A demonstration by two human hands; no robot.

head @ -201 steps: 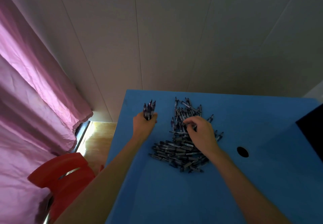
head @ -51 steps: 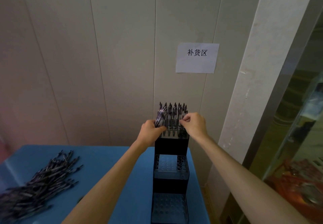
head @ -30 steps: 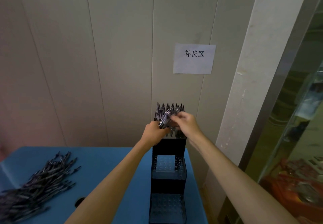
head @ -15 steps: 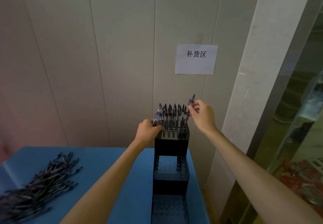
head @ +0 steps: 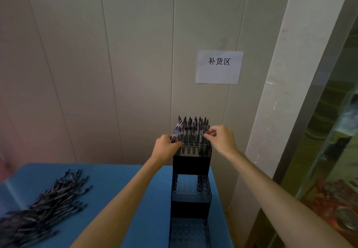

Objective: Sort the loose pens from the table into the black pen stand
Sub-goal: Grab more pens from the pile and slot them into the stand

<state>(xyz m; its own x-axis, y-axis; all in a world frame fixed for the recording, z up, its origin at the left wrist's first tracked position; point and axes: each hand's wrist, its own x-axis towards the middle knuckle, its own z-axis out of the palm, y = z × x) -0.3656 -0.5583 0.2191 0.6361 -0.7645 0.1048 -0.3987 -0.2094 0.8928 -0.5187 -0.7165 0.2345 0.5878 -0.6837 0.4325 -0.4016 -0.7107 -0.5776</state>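
At eight o'clock, loose pens (head: 42, 205) lay heaped on the blue surface (head: 116, 189): light, stiff, slippery, best pinched mid-barrel. Farther, at twelve, the left hand (head: 166, 147) gripped a bunch (head: 177, 131); the right hand (head: 220, 138) pinched one pen in the black pen stand (head: 190, 162).

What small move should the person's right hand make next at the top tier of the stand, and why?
Probably push the pen down until it seats. The right hand pinches a dark pen at the right edge of the tall black tiered pen stand's top tier, beside pens already upright. Then it can take another from the bundle of dark pens gripped by the left hand.
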